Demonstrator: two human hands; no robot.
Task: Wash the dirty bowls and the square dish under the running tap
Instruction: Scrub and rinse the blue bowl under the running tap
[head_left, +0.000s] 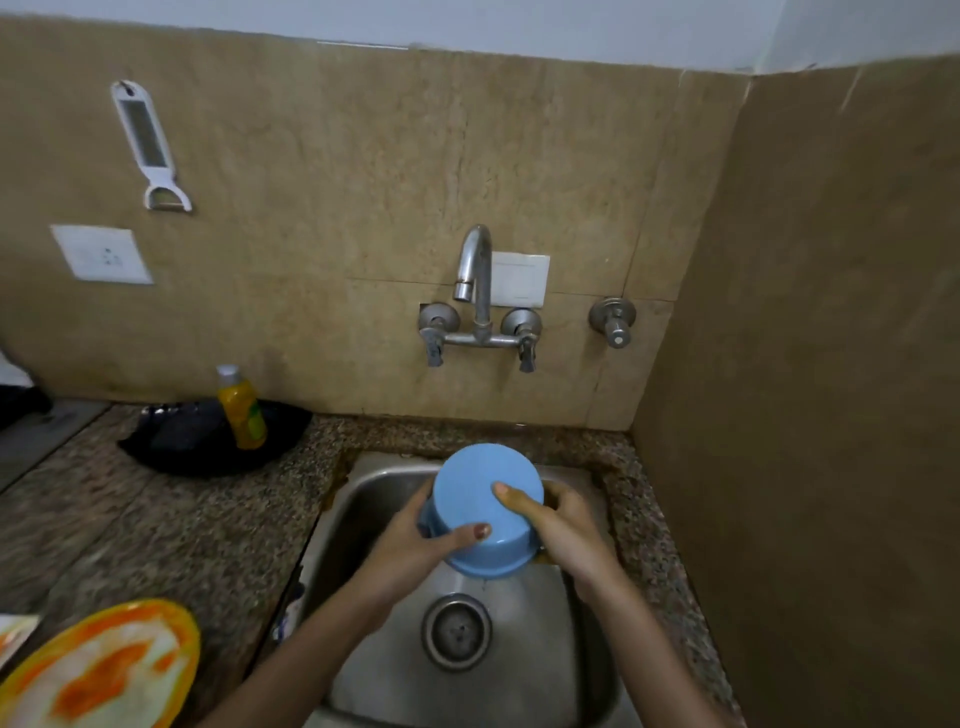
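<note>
A light blue bowl (480, 504) is held over the steel sink (519, 639), tipped so its flat base faces me. My left hand (415, 545) grips its left side with the thumb across the base. My right hand (556, 525) grips the right side, thumb also on the base. Water drips from the bowl's lower rim. The tap (475, 270) stands on the wall above; I see no stream coming from its spout. A dirty orange-rimmed dish (104, 670) smeared with orange sauce lies on the counter at the lower left.
A yellow dish-soap bottle (240, 408) stands against a black pan (208, 436) on the granite counter (156, 525) left of the sink. A white peeler (150, 145) and a socket (101, 254) are on the tiled wall. A side wall closes in on the right.
</note>
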